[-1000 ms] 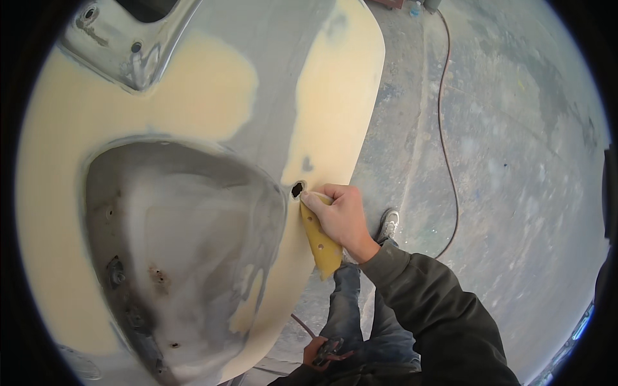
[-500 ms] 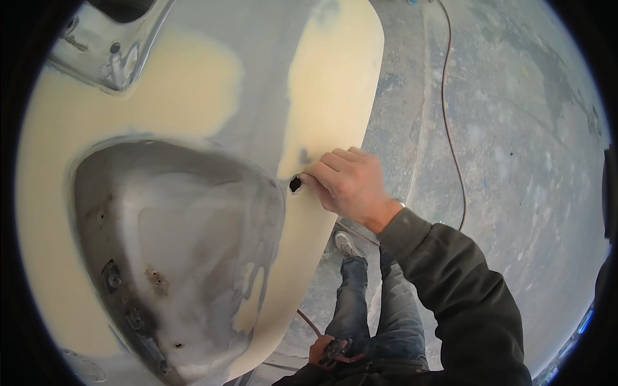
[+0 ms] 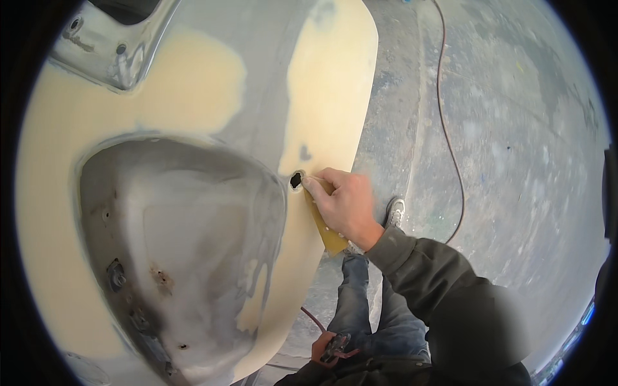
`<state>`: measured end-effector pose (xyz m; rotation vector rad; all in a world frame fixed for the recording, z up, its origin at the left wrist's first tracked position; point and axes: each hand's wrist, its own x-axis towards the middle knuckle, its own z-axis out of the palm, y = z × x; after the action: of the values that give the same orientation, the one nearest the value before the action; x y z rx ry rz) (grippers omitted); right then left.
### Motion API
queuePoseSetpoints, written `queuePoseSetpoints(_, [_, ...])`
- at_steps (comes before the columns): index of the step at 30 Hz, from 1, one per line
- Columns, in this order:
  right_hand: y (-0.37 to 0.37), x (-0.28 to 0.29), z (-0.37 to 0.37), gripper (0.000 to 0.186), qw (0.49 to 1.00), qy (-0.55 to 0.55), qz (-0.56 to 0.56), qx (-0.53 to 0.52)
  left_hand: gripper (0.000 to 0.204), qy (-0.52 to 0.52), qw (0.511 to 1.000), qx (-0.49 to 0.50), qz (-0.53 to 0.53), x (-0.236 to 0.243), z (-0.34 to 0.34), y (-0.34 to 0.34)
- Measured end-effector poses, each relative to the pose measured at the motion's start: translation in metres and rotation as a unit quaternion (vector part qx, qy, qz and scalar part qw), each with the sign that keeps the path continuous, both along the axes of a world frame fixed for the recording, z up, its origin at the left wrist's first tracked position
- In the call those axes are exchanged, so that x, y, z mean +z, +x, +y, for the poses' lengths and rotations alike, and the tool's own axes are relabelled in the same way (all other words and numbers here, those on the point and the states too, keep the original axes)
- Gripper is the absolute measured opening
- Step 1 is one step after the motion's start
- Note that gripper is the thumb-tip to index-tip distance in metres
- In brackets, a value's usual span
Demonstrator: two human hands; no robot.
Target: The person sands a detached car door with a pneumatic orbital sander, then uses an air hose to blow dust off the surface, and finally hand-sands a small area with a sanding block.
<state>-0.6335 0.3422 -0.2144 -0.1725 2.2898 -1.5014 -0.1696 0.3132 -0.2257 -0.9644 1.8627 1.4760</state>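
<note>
My right hand (image 3: 344, 199) pinches a folded piece of yellow sandpaper (image 3: 331, 239) between thumb and fingers. Its fingertips rest at the edge of a small ragged hole (image 3: 297, 180) in a vehicle body panel (image 3: 328, 83), which has smooth cream filler over grey. Low in the view, by my waist, my left hand (image 3: 320, 347) is closed around a dark tool (image 3: 336, 348) with a reddish hose; the tool's exact kind is unclear. Left of the hole, the panel has a large rounded recess (image 3: 193, 238) of bare grey metal.
Brown stains and small fittings (image 3: 116, 275) mark the recess's left wall. Another opening (image 3: 122, 48) lies at the upper left. A thin brown hose (image 3: 443, 109) runs along the scuffed concrete floor (image 3: 515, 167) to the right. My legs and shoes (image 3: 396, 211) stand beside the panel's curved edge.
My right hand has turned and dropped slightly beside the hole, bringing the yellow sandpaper into sight. One shoe now shows farther forward. The left hand remains by my waist.
</note>
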Motion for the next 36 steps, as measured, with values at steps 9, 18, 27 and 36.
queuePoseSetpoints(9, [-0.078, 0.019, 0.002, 0.019, 0.779, 0.073, 0.539, 0.31, 0.041, -0.086, 0.99, -0.084, 0.073, -0.016, -0.015, 0.012])
queuePoseSetpoints(18, [-0.075, 0.011, 0.014, 0.023, 0.93, 0.059, 0.229, 0.283, 0.053, -0.051, 0.99, -0.101, 0.081, -0.005, -0.014, -0.002])
queuePoseSetpoints(27, [-0.05, -0.007, 0.014, 0.027, 0.986, -0.03, -0.063, 0.149, 0.045, -0.02, 0.998, -0.066, 0.001, -0.009, -0.013, 0.007])
queuePoseSetpoints(36, [-0.021, -0.009, 0.004, 0.025, 0.978, -0.091, -0.178, 0.067, 0.053, 0.048, 0.997, 0.047, -0.045, -0.023, -0.012, 0.022])
